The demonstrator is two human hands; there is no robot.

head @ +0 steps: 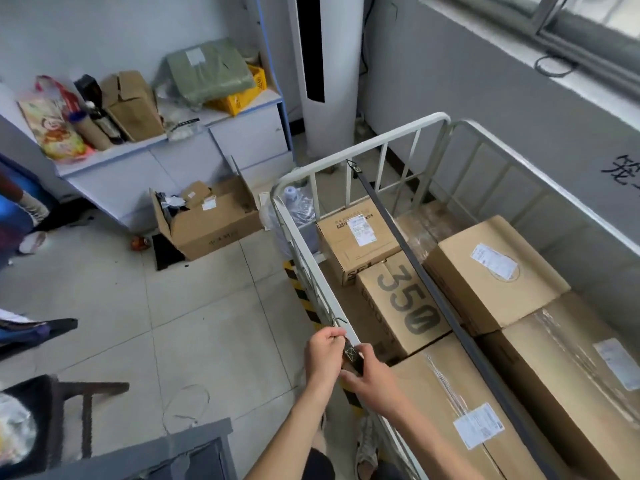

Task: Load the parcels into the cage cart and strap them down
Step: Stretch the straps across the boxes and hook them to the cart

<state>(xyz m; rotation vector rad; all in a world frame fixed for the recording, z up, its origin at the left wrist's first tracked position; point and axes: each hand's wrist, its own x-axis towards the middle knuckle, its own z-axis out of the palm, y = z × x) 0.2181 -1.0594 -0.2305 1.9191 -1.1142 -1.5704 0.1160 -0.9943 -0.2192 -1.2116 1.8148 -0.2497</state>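
A white metal cage cart (360,148) holds several cardboard parcels, among them one printed "350" (401,303) and a labelled box (360,233) at the far end. A dark strap (415,271) is hooked to the far rail and runs over the parcels toward me. My left hand (323,351) pinches a metal hook (337,322) at the cart's left rail. My right hand (372,375) grips the black strap end (353,356) just behind the hook. Both hands sit at the left rail, touching the strap piece.
An open cardboard box (211,220) with small parcels stands on the tiled floor to the left. A blue-grey counter (173,150) carries boxes and bags. A tall white unit (325,64) stands behind the cart. A dark stool (69,403) is near left. Yellow-black tape marks the floor by the cart.
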